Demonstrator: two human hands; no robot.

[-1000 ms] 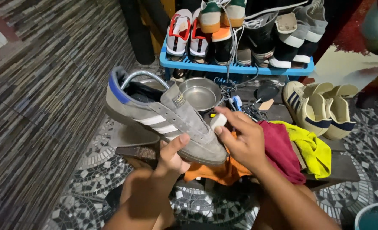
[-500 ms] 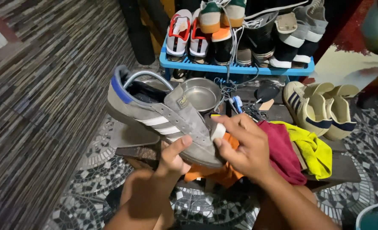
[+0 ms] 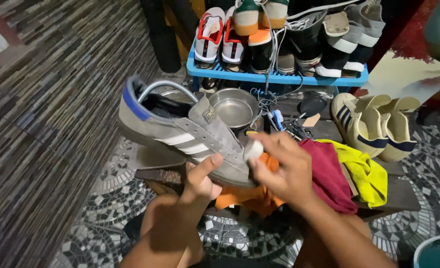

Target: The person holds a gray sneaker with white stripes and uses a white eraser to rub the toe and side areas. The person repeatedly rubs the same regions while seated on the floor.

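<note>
The left hand [image 3: 200, 181] grips a grey suede sneaker [image 3: 183, 134] from beneath, thumb up against its side, holding it raised. The right hand [image 3: 282, 166] pinches a small white eraser block [image 3: 253, 149] against the sneaker's toe. Under the sneaker lie orange [image 3: 245, 196], maroon [image 3: 326, 173] and yellow [image 3: 366, 176] cloths on a dark table [image 3: 398, 196]. Behind the sneaker sits a steel bowl [image 3: 233, 110], and beyond that a blue shoe rack [image 3: 279, 78].

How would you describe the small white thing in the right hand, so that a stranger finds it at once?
Start at the grey shoe with white stripes, held up by the left hand. At its toe, the right hand pinches a small white block against the suede. It is the only white piece between fingertips.
</note>
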